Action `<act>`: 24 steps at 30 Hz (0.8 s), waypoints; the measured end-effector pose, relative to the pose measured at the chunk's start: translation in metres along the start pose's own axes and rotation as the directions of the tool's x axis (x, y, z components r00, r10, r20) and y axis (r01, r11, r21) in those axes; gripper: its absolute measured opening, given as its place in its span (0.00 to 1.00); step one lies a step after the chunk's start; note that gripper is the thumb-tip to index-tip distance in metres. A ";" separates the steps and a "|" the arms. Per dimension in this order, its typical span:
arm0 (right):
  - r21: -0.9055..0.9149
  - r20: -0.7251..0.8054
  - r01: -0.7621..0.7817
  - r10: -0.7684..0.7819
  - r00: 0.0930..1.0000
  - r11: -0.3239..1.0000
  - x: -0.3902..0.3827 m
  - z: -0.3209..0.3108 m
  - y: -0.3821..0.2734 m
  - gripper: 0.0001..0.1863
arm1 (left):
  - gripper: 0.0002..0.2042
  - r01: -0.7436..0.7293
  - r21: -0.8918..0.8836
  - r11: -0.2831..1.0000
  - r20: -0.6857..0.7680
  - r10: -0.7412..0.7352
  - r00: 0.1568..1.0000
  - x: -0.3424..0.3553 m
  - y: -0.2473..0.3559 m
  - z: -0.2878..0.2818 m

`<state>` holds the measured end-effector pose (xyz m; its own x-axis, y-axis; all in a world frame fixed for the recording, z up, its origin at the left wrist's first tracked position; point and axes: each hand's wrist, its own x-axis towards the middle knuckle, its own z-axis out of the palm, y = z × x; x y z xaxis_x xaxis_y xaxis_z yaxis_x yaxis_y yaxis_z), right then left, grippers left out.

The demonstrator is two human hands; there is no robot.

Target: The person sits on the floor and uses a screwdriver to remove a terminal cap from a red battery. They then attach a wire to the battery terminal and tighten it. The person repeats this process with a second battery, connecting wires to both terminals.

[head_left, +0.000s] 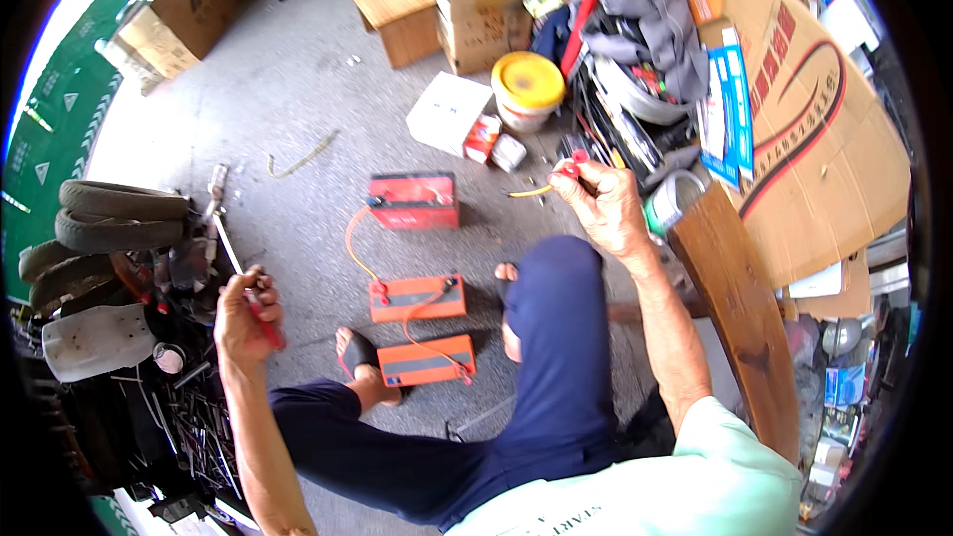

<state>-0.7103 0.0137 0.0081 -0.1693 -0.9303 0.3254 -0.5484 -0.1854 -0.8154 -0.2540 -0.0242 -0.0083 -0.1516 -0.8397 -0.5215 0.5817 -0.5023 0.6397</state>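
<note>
My left hand [246, 316] is closed around a screwdriver [265, 326] with a red handle, its metal shaft pointing up and away. A small dark piece shows at the same fingers, too small to name. My right hand [608, 206] is raised on the right, pinching small red caps [569, 169]; a short yellow wire [531, 192] sticks out beside them. On the ground between my hands stand a red battery [415, 213], an orange battery [419, 310] and a nearer orange battery [427, 369]. An orange cable [354, 238] runs between the far two, and another cable [407, 318] links the nearer two.
Tires [124, 213] and piled tools [194, 417] lie at left. A white box [447, 111] and a yellow-lidded bucket [527, 84] stand ahead, with a wooden stool [395, 15] and stacked cartons [486, 35] behind. A wooden bench [740, 328] and a large cardboard sheet [829, 159] are at right.
</note>
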 end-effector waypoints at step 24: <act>0.441 0.552 0.737 -0.802 0.227 0.512 -0.059 0.132 -0.085 0.14 | 0.07 -0.107 0.050 0.993 0.172 0.097 0.980 0.001 -0.010 0.052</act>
<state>-0.5456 0.0430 -0.0052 0.8539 -0.2370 0.4633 -0.0447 -0.9204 -0.3884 -0.3015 -0.0309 0.0145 -0.2292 -0.9074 -0.3522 0.5542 -0.4191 0.7192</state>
